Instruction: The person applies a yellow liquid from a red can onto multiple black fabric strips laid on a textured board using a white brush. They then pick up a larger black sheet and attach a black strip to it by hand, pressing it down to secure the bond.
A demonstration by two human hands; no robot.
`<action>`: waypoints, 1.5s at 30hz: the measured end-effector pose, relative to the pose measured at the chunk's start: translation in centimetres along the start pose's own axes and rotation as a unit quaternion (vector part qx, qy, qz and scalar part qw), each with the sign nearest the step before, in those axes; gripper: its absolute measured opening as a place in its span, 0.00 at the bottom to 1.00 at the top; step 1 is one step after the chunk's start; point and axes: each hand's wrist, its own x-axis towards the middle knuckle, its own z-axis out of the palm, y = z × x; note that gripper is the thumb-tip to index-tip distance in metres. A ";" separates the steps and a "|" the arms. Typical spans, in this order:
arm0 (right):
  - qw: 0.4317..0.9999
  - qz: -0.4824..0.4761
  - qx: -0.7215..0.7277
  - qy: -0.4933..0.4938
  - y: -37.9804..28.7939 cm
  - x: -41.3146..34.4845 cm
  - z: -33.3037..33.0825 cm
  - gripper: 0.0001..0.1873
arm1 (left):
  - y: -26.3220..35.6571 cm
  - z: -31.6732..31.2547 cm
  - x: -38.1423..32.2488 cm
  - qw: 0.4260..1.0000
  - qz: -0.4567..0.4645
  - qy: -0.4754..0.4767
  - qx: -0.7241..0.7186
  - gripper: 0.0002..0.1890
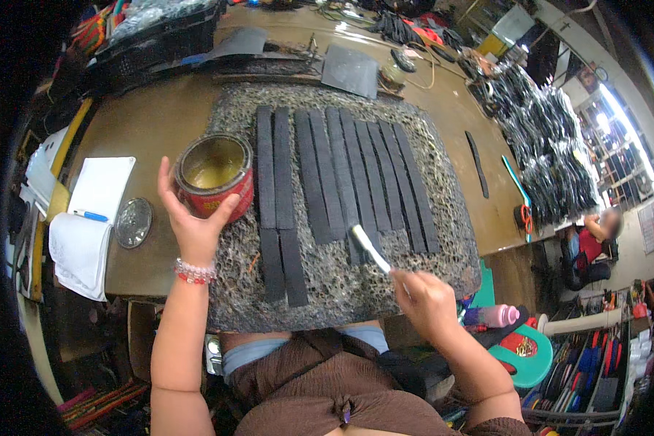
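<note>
My left hand [196, 223] holds a red can [218, 203] around its side; the can is open at the top, with yellowish liquid inside. In my right hand [428, 302] is a white toothbrush-like brush [373, 250], its head resting on or just over one of the black strips [342, 180]. Several such strips lie side by side, running away from me, on a rough, glue-crusted board [327, 289]. Two columns of strips [275, 169] sit apart at the left, beside the can.
Left of the board are a round lid [134, 222], a notebook [101, 182] and a blue pen [92, 216]. Orange-handled scissors [525, 218], a loose black strip [476, 163] and stacked bagged goods [550, 147] lie right. A dark sheet [351, 70] is behind. A person [591, 240] sits far right.
</note>
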 end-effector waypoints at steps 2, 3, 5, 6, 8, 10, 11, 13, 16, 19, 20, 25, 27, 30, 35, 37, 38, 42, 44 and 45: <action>0.998 0.014 0.010 -0.054 -0.7 -1.7 -2.3 0.09 | 0.1 0.0 0.0 1.000 0.007 -0.005 0.009 0.56; 0.997 0.014 0.028 -0.075 -0.7 -2.0 -3.6 0.08 | 0.1 0.1 -0.1 1.000 0.009 -0.005 0.010 0.56; 0.987 0.030 0.069 -0.142 0.2 -0.9 -6.0 0.08 | 0.2 0.1 -0.1 1.000 0.012 -0.007 0.025 0.56; 0.986 0.039 0.101 -0.125 0.9 0.8 -6.1 0.08 | 0.3 0.2 -0.1 1.000 0.011 -0.009 0.025 0.56; 0.991 0.043 0.109 -0.060 2.6 5.4 -4.9 0.08 | 0.3 0.3 0.0 1.000 0.010 -0.010 0.022 0.56; 0.994 0.044 0.096 0.031 3.5 11.3 -0.8 0.10 | 0.4 0.3 0.0 1.000 0.004 -0.010 0.016 0.56; 0.991 0.063 0.100 0.060 3.7 13.7 1.3 0.10 | 0.4 0.3 0.0 1.000 0.007 -0.008 0.029 0.56; 0.988 0.049 0.060 0.134 4.0 16.5 4.8 0.09 | 0.3 0.3 -0.1 0.999 0.002 -0.001 0.050 0.56; 0.992 0.050 0.036 0.112 4.7 16.2 7.1 0.10 | 0.2 0.2 -0.1 0.999 0.002 -0.004 0.035 0.55; 0.996 0.021 0.029 0.085 4.3 11.1 6.6 0.08 | 0.1 0.2 -0.1 0.999 0.001 -0.009 0.040 0.55; 0.995 0.000 0.036 0.095 4.0 8.9 6.0 0.07 | 0.1 0.3 -0.1 0.999 -0.002 -0.011 0.045 0.55; 0.999 0.036 0.005 -0.023 0.4 -0.3 -0.1 0.07 | 0.2 0.2 -0.4 0.996 0.051 -0.054 0.058 0.58; 0.997 0.005 0.034 -0.069 -0.2 -1.0 -3.2 0.07 | 0.2 0.2 -0.5 0.993 0.079 -0.075 0.049 0.59; 0.995 -0.039 0.073 -0.049 -0.3 0.6 -6.7 0.06 | 0.0 0.1 -0.6 0.985 0.143 -0.087 0.028 0.60; 0.974 -0.165 0.118 0.103 -4.3 9.0 -4.9 0.06 | -0.4 0.2 -0.3 0.962 0.254 -0.096 0.034 0.61; 0.974 -0.191 0.093 0.077 -7.8 13.1 -2.2 0.07 | -0.4 0.2 -0.4 0.961 0.256 -0.097 0.026 0.61; 0.978 -0.190 0.067 0.049 -9.5 14.7 -1.1 0.07 | -0.4 0.2 -0.4 0.960 0.260 -0.089 0.049 0.60; 0.969 -0.226 0.075 0.072 -10.6 15.2 -1.2 0.05 | -0.5 -0.1 -0.7 0.977 0.191 -0.080 0.057 0.61; 0.931 -0.218 0.178 0.233 -9.2 13.6 -2.1 0.05 | -0.5 -0.2 -0.9 0.987 0.141 -0.062 0.048 0.61; 0.923 -0.176 0.212 0.268 -8.5 12.9 -2.3 0.06 | -0.5 -0.4 -0.9 0.985 0.141 -0.043 0.086 0.61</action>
